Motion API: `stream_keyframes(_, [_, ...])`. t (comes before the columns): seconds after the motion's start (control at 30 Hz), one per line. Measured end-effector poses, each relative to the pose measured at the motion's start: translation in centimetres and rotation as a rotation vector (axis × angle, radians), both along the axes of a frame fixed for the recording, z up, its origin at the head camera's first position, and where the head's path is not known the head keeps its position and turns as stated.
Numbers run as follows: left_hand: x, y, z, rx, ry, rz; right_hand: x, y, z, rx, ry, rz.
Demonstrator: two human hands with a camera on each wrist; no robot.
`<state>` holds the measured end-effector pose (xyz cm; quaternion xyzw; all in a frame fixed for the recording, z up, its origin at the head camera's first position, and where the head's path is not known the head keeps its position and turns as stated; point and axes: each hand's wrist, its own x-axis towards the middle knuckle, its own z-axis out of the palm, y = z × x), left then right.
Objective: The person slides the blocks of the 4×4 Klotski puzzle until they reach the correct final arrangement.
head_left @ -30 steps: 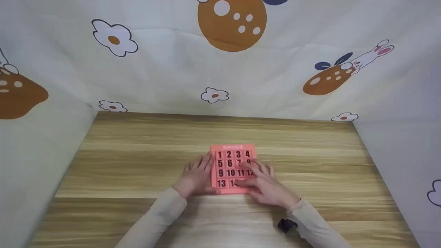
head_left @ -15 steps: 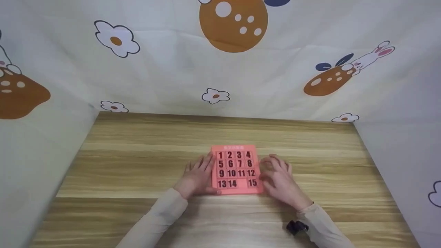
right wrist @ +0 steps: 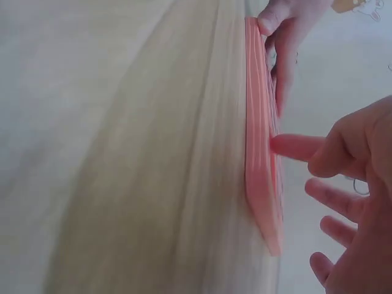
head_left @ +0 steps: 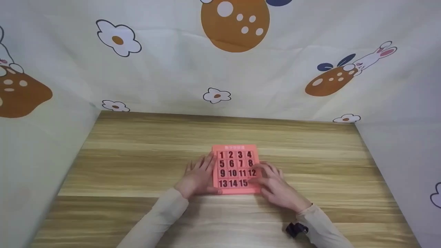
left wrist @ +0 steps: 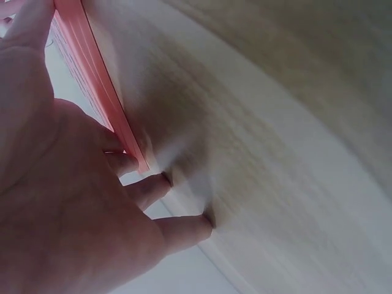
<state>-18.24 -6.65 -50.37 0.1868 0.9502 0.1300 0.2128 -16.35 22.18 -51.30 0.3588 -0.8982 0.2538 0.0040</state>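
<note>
A pink number slide puzzle (head_left: 235, 147) lies flat on the wood-grain table, its tiles reading in rising order from 1. Tile 15 (head_left: 243, 183) sits against 14 in the bottom row. My left hand (head_left: 196, 176) steadies the board's left side, thumb at the lower left corner; in the left wrist view its fairly straight fingers touch the edge (left wrist: 101, 79) and the tabletop. Over the lower right of the board, my right hand (head_left: 275, 184) has its index fingertip touching the face by tile 15, the other fingers spread loosely. That hand hides the bottom right slot.
White cloth walls with printed flowers (head_left: 217, 95) and rabbits enclose the table (head_left: 137, 137) at the back and sides. A small black device (head_left: 296, 229) hangs by the right sleeve (head_left: 320, 224).
My right hand lifted off to the board's right, then came back over its lower right. Tile 15 slid left from the corner to beside 14. My left hand stayed in place.
</note>
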Motion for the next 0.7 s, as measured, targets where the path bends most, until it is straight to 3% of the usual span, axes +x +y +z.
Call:
stream_keyframes(0.23, [-0.3,0.0,-0.1,0.013,-0.028,0.012,-1.2,1.9,-0.2,-0.009,0.031,-0.121])
stream_keyframes(0.37, [-0.2,-0.2,-0.6,0.038,-0.007,0.01,-1.9,3.5,-0.2,0.052,0.068,-0.208])
stream_keyframes(0.57, [0.4,-0.9,-1.1,0.1,0.065,0.017,-3.1,6.0,0.3,0.223,0.143,-0.281])
stream_keyframes(0.7, [0.5,-1.6,-0.6,0.108,0.153,0.025,-3.9,7.5,0.7,0.289,0.129,-0.356])
